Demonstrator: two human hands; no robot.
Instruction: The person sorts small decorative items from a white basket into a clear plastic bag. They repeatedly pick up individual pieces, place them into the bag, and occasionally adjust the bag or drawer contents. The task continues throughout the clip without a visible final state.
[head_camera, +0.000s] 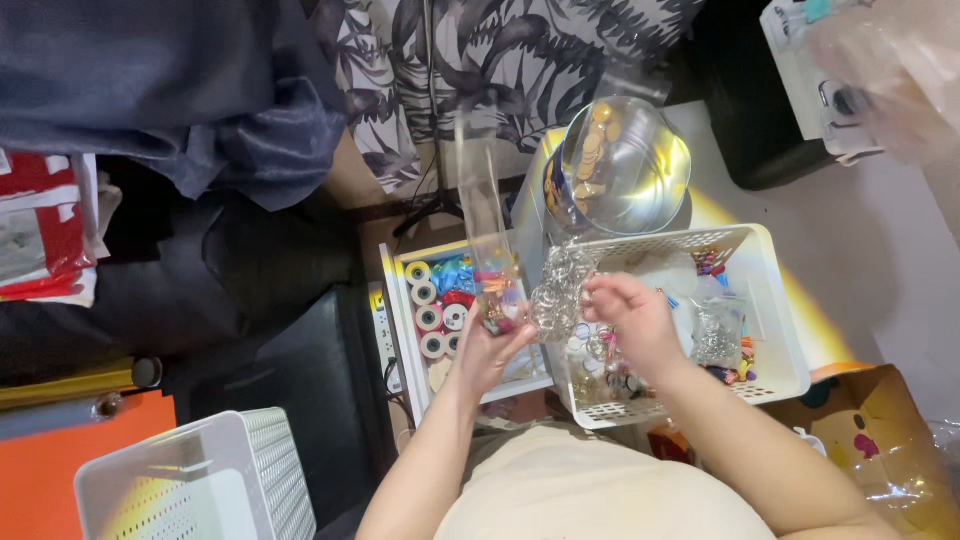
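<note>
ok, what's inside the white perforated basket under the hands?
In the white basket: small clear bags of colourful bits and loose small pieces. The right hand and a bunch of metal rings cover the basket's left part.

Warm glare on clear dome (625, 165) (hands motion-blurred), dim left.

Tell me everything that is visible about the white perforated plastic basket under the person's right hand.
The white perforated plastic basket is rectangular, with rounded corners and rows of small holes in its walls. It sits upright on a pale surface, below a clear dome-shaped container holding gold discs. Inside lie small colourful pieces, clear little bags and shiny metal rings. The right hand hovers over its left part, pinching a cluster of silvery rings. Its left wall stands beside a shallow white tray of tape rolls; whether they touch is unclear.
</note>
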